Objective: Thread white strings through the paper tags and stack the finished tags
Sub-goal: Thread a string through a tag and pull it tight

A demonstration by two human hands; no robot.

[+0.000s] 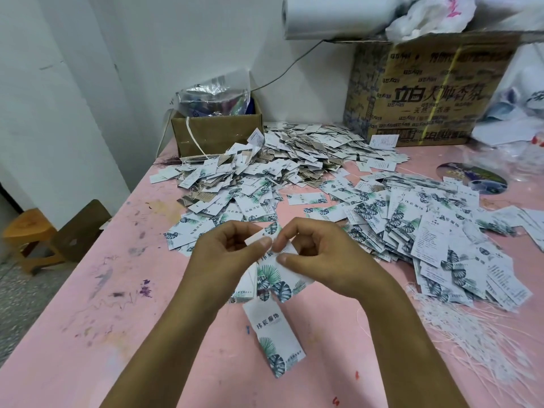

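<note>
Where a pink table (pixel 88 290), smudged with purple and brown marks, meets a white wall (pixel 73 54), a person's two bare hands work close together over the middle of the surface. A wooden stool (pixel 29 234) stands on the floor to the left. At the back of the table sits a small cardboard box (pixel 217 134) holding a clear plastic bag, and further right a large cardboard box (pixel 426 92) printed with dark characters.

A wide heap of tags (pixel 294 160) spreads across the table from the small box to the right edge. A bundle of white strings (pixel 471 334) lies at the near right, beside the heap.

The left hand (pixel 223 251) and right hand (pixel 318 254) hold one tag (pixel 273 272) between them, just above the table. Each hand pinches its upper end between thumb and forefinger, with the other fingers curled in. The tag is white paper with green and dark blue leaves and black characters. Whether a string is in the fingers cannot be told. A matching single tag (pixel 275 337) lies flat on the table just below the hands.
</note>
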